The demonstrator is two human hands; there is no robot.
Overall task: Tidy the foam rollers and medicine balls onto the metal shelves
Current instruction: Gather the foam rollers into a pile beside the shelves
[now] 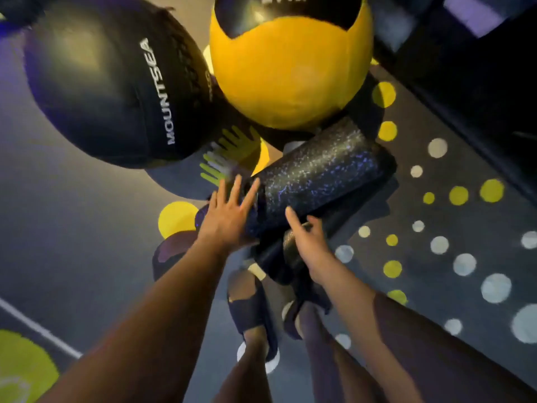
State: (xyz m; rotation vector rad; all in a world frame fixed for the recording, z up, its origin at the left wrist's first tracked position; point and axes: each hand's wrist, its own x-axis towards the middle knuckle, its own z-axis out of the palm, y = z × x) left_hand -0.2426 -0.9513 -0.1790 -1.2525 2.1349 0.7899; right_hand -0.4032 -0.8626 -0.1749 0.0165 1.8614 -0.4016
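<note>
— Where is the foam roller (pixel 319 175)?
— On the floor (pixel 72 228), near the yellow medicine ball (pixel 290 77), right of the black medicine ball (pixel 101 82).
— And the hands?
— The left hand (pixel 226 219) rests on its left end, fingers (pixel 250 190) wide and straight. The right hand (pixel 308 239) is at its near side; I cannot tell whether it grips.

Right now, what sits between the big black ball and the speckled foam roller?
Head view: a dark ball with green handprints lies between the black medicine ball and the foam roller.

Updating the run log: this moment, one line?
left hand: flat on foam roller; right hand: grip unclear; black ball, yellow ball: nearby
</note>
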